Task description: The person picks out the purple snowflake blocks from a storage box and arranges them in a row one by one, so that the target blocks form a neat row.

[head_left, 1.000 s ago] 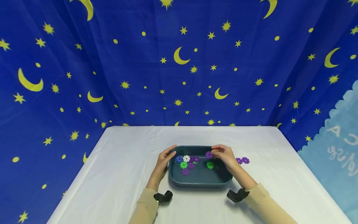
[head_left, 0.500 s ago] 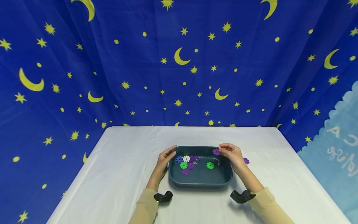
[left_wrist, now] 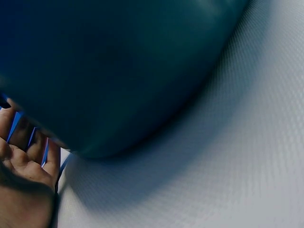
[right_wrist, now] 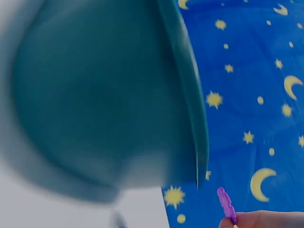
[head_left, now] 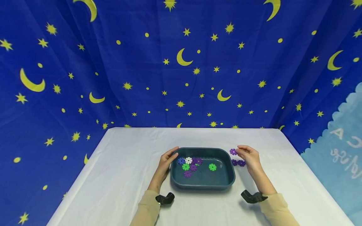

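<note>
My left hand (head_left: 164, 163) holds the dark teal plastic basin (head_left: 202, 187) by its left rim, thumb at the edge. In the left wrist view, that hand's fingers (left_wrist: 35, 152) lie against the basin's outer wall. To the right of the basin, my right hand (head_left: 251, 158) pinches a purple snowflake disc (head_left: 233, 152) between thumb and fingertips. The right wrist view shows this disc (right_wrist: 226, 204) edge-on. Two joined-looking purple discs (head_left: 241, 163) lie on the table just below it, partly behind the hand.
Inside the basin are a blue disc (head_left: 181, 161), a white disc (head_left: 188, 160), several purple discs (head_left: 187, 174) and green discs (head_left: 212, 167). White cloth covers the table (head_left: 135, 147). A blue star-and-moon curtain (head_left: 158, 103) stands behind it.
My right hand has moved right, carrying the purple disc from over the basin to beyond its right rim. The left hand and the basin have stayed in place.
</note>
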### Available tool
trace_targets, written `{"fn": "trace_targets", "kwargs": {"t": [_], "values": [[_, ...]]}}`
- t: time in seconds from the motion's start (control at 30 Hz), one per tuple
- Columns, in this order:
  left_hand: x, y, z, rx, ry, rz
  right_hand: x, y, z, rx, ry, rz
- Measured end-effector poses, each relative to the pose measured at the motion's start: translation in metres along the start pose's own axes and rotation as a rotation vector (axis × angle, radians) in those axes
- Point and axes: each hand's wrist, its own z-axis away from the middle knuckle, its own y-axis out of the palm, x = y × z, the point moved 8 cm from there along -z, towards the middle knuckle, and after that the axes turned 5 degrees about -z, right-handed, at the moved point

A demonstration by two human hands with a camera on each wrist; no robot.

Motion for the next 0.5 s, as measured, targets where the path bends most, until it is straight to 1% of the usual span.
{"fn": "trace_targets", "kwargs": {"t": [0.17,0.3,0.43,0.5], "values": [[0.000,0.000,0.001,0.000,0.000,-0.018,-0.007,-0.023,-0.005,-0.068,0.003,-0.013],[-0.002,0.000,0.002,0.007,0.009,-0.029,-0.013,-0.042,-0.009,-0.131,0.004,-0.044],[-0.002,0.000,0.002,0.006,0.006,-0.032,-0.021,-0.061,-0.012,-0.186,0.042,-0.074],[-0.002,0.000,0.001,0.005,0.003,-0.029,-0.024,-0.069,-0.014,-0.205,0.056,-0.071]]}}
